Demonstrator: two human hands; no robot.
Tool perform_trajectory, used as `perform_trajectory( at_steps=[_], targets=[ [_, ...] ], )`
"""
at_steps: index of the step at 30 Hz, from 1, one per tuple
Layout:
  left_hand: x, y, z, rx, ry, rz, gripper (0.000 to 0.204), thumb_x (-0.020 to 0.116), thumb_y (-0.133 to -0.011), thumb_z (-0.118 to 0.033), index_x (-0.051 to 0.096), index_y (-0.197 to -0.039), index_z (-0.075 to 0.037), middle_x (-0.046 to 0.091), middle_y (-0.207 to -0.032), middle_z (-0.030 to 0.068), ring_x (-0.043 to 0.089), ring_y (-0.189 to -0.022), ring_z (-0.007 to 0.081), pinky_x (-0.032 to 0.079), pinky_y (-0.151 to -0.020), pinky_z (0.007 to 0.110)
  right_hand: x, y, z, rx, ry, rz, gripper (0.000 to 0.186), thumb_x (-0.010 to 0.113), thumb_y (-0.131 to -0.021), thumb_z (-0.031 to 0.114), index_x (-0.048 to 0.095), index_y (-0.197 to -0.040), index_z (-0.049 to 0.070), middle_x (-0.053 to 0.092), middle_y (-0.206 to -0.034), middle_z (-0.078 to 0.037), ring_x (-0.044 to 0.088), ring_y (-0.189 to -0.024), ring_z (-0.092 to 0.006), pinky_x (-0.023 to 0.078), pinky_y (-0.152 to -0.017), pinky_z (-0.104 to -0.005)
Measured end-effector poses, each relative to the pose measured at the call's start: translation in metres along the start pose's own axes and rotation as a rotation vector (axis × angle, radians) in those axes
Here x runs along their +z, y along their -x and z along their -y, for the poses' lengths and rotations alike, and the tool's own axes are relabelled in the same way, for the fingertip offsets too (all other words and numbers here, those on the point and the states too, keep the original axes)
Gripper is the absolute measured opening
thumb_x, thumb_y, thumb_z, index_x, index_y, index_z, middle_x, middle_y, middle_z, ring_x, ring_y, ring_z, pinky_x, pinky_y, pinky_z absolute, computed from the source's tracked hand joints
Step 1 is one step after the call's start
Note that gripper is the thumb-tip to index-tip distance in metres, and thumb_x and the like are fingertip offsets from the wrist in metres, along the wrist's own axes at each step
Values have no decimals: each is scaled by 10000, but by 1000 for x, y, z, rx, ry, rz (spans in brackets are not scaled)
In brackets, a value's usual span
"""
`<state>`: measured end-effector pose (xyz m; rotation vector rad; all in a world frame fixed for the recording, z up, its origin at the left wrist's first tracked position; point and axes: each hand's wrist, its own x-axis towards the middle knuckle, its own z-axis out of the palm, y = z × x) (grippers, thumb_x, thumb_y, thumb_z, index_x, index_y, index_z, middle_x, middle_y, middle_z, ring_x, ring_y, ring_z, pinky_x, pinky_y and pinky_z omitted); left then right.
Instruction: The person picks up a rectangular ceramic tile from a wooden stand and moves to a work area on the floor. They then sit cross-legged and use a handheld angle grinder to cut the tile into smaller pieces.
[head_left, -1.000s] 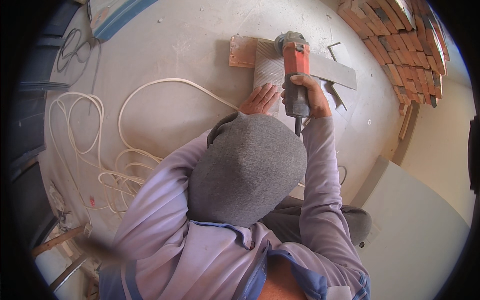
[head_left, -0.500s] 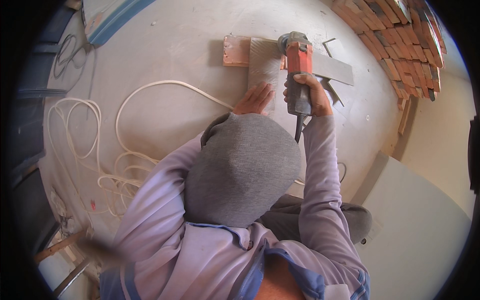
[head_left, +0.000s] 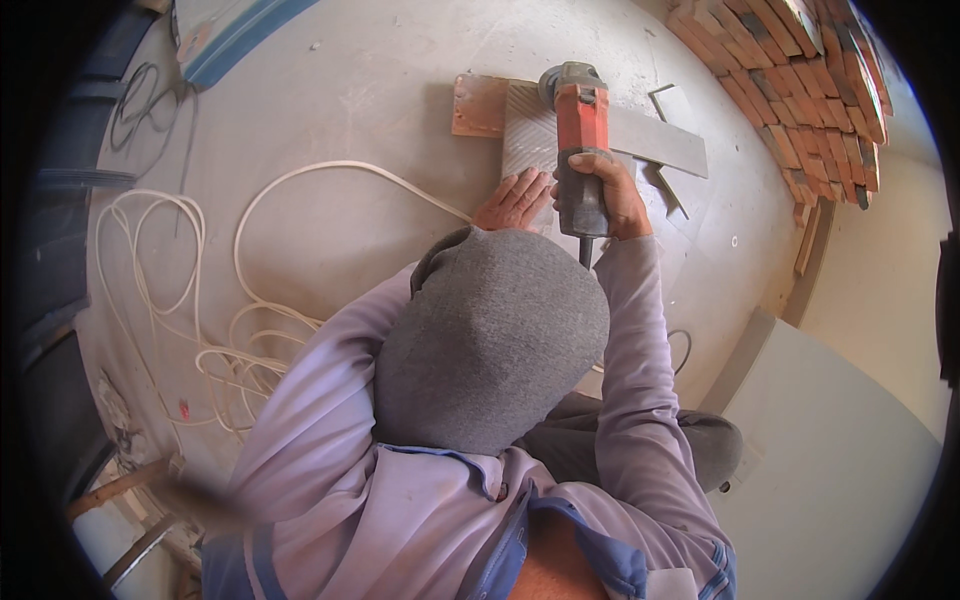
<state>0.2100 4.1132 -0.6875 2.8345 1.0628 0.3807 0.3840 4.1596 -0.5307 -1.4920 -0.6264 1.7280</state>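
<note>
My right hand (head_left: 615,195) is wrapped around the dark rear body of a red and black angle grinder (head_left: 583,125). The grinder's head and wheel lie at the right edge of a grey tile piece (head_left: 528,125) with a ridged surface. Flat on the near end of that tile rests my left hand (head_left: 515,200), its fingers stretched out. Beneath the tile, a reddish block (head_left: 478,106) sticks out to the left. Part of the wheel and its contact with the tile are hidden by the grinder's head.
Right of the grinder lie a grey tile strip (head_left: 660,140) and angular offcuts (head_left: 672,190). Stacked bricks (head_left: 790,90) stand at the far right. A pale cable (head_left: 245,230) loops across the floor (head_left: 370,110) at left. Grey cloth (head_left: 490,340) fills the near middle.
My right hand has shifted left with the grinder, bringing its head farther over the tile's right edge. My left hand still lies flat on the tile.
</note>
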Motion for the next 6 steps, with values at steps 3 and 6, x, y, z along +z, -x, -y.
perform_trajectory(
  at_steps=[3,6],
  targets=[
    [3,-2,1,5,-19,2,692,577,-918,-520,475,-1447,-86,308,-1606,96,143,-1526,268,81,-1245,449,-2,-5,-2,47,12,9,456,687,-821,244,542,-1124,-65,665,-898,-181,706,-689,-260,616,-594,-368],
    [3,1,1,11,-57,30,693,561,-925,-543,466,-1460,-112,289,-1615,100,129,-1530,282,70,-1247,462,0,-3,-2,24,8,-1,459,683,-830,255,548,-1131,-63,670,-919,-196,709,-705,-271,617,-596,-373]
  ],
)
